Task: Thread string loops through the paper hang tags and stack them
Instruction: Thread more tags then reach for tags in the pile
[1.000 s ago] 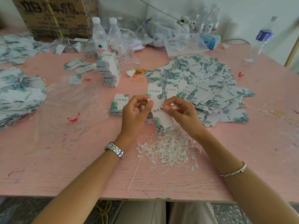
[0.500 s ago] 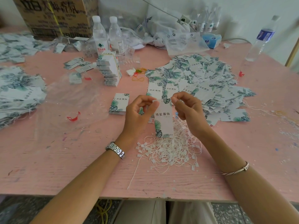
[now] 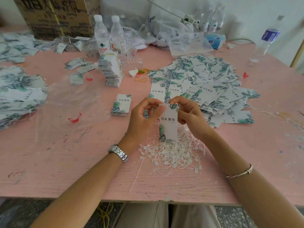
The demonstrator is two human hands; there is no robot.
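where a second ago the tag lay tilted between the hands, low over the strings, it now hangs upright and a little higher, its printed face to the camera and its bottom edge just above the white tangle; the left hand has slid to the top left corner and pinches it there, thumb flat on the face beside the small hole, while the right hand, which half a second ago had drawn a little away from the card, is back at the top right corner with curled fingers pinching the edge by the leaf print; whether a string end also sits between those fingertips is too fine to see, and no loop shows through the hole yet, so i judge this the moment of lining up the hole for threading, not of pulling the loop through; nothing else has shifted: the loose heap of tags spreads behind the right hand, the small stack lies just left of the left hand, and both sit on the pink table as before; for the task this means one tag is presented and steady, its hole clear, with threading itself not done and the stack waiting near enough to take the tag after
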